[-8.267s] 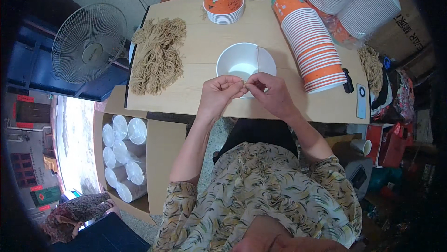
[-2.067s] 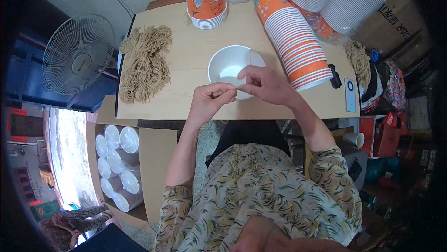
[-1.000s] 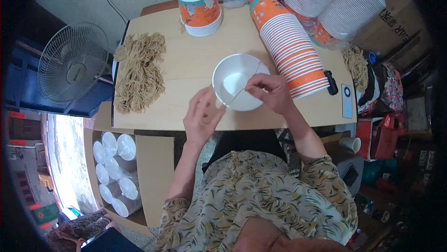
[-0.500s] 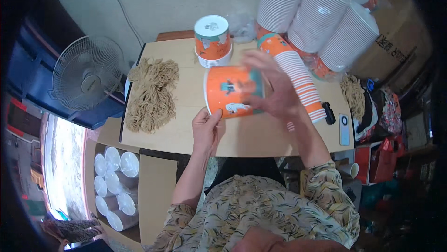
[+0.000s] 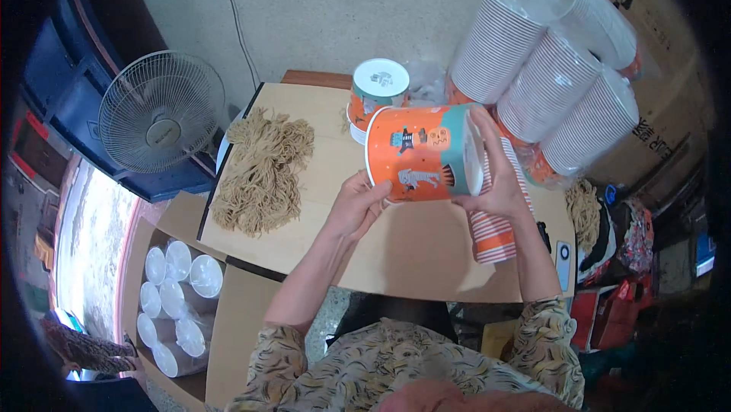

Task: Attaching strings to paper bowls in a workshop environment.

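Note:
I hold a large orange paper tub (image 5: 415,154) with a green band on its side, above the table. My left hand (image 5: 356,205) is closed on the lower part of its white-rimmed left end. My right hand (image 5: 499,182) grips the green end, with fingers over the top and thumb below. Just behind the held tub, a short stack of similar tubs (image 5: 380,81) stands with a white disc on top. Under my right hand, a long row of nested tubs (image 5: 493,238) lies along the table and is partly hidden.
Tan strings (image 5: 266,180) lie in a heap at the table's left. Tall wrapped stacks of white-rimmed tubs (image 5: 552,84) stand at the back right. A fan (image 5: 161,134) is beyond the left edge. Below it, an open carton (image 5: 236,328) holds several wrapped white rolls or stacks.
My right hand has come down from beside the tub and taken hold of its green end. My left hand keeps its hold. The whole view has shifted.

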Motion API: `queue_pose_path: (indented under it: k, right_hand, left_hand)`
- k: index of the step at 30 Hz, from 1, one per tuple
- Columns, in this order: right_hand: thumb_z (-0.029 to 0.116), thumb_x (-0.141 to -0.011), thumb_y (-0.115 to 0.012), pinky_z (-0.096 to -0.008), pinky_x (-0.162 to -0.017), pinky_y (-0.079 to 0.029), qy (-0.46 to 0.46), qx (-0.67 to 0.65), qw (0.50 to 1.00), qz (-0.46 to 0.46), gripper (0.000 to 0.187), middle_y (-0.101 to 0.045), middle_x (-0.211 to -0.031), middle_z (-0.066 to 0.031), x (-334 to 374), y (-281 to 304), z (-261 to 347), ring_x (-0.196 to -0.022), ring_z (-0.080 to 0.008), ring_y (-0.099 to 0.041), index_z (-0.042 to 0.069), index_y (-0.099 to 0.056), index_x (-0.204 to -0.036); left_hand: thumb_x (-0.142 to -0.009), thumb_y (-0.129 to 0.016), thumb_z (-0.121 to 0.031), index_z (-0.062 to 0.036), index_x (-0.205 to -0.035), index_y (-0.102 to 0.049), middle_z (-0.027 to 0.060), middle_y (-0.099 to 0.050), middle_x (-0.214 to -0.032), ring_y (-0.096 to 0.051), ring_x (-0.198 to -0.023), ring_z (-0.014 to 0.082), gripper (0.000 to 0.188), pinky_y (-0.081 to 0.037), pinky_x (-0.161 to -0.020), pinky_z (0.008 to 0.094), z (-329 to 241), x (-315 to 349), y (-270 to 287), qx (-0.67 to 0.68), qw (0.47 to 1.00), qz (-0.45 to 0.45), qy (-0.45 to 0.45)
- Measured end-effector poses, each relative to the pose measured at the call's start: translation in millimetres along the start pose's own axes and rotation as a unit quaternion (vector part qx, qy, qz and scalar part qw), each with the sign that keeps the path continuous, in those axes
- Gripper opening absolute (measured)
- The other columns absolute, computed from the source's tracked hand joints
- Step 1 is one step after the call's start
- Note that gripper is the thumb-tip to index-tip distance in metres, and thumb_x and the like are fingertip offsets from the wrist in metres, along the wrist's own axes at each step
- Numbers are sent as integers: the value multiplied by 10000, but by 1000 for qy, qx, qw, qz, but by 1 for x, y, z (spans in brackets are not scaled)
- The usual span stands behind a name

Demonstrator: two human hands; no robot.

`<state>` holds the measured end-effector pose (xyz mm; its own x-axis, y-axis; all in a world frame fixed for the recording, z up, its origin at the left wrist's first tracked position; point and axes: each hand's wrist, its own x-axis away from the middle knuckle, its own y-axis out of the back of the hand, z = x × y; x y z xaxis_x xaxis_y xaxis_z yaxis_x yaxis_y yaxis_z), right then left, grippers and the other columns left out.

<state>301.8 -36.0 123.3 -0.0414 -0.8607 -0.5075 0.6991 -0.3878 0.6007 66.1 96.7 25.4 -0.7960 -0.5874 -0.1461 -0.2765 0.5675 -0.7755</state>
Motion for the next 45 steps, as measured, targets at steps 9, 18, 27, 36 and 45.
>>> queue_pose_path:
  k: [9, 18, 27, 36, 45]
  right_hand:
    - [290, -561, -887, -426, -1177, -324, 68, 79, 991, -88, 1083, -382, -1514, -212, -124, 33, -38, -1446, -352, -353, -11, -400, -1480]
    - [400, -610, -850, -425, -1160, -348, -68, 148, 986, -20, 1012, -406, -1485, -252, -201, 0, -110, -1379, -393, -414, 9, -465, -1460]
    - [501, -613, -838, -544, -1156, -319, -139, 188, 972, 18, 1081, -298, -1553, -307, -205, -60, -127, -1440, -461, -294, 17, -430, -1489]
    - [596, -642, -820, -647, -1048, -399, -146, 309, 939, 28, 1072, -280, -1566, -278, -184, -112, -129, -1412, -531, -309, 65, -433, -1490]
    - [551, -702, -809, -693, -1066, -304, -117, 285, 946, -97, 898, -364, -1514, -259, -139, -113, -124, -1405, -469, -329, 62, -515, -1394]
  left_hand:
    - [-1023, -604, -183, -61, -1128, -601, -8, -631, -838, -620, -740, 91, 161, -546, -688, 261, -98, -171, 59, 147, 985, -77, -45]
    - [-1018, -572, -167, -60, -1058, -611, -79, -490, -657, -437, -506, -16, 121, -366, -427, 142, -87, -254, 135, 32, 985, -165, 33]
    - [-1013, -561, -187, -132, -736, -567, -60, -494, -569, -391, -391, 47, 282, -296, -332, 157, -41, -257, 201, -88, 944, -302, 102]
    - [-996, -581, -66, -55, -828, -583, 1, -533, -684, -456, -561, 84, 168, -358, -498, 227, 29, -167, 189, -113, 922, -354, -108]
    - [-1018, -595, -125, 20, -1052, -650, 34, -641, -810, -564, -654, 91, 159, -462, -602, 213, 149, 0, 39, -309, 937, -155, 46]
